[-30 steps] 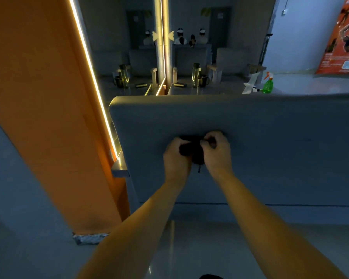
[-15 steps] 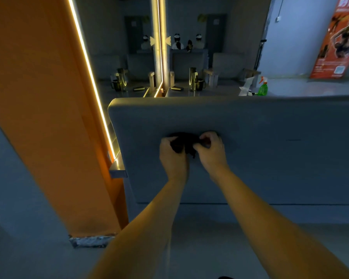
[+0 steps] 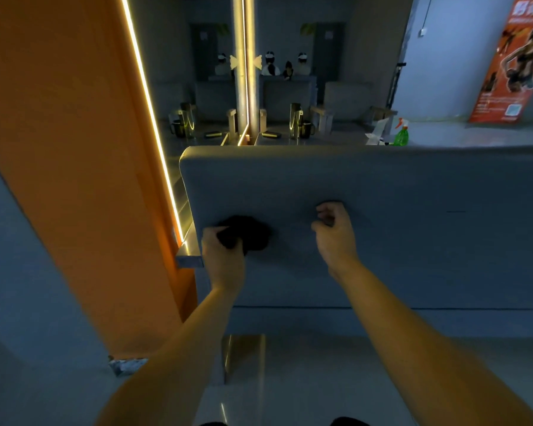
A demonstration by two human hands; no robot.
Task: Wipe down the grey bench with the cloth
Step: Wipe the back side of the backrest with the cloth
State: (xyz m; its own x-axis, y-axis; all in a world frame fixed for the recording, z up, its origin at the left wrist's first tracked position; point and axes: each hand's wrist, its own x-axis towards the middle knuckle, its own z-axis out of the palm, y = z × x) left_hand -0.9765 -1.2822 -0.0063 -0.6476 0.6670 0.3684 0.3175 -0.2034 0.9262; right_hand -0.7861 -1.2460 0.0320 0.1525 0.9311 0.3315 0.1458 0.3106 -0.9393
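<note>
The left hand [image 3: 223,256] grips the bunched dark cloth [image 3: 248,235] against the grey table [image 3: 413,210] near its left end. The right hand [image 3: 333,233], loosely curled and empty, rests apart; unwiped surface runs rightward.

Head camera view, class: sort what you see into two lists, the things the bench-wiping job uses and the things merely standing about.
Part of the job:
- grey bench
- dark cloth, bunched in the left hand
- right hand, loosely curled, holding nothing

Just standing about:
- green spray bottle
- dark mug
- orange poster
- orange pillar
</note>
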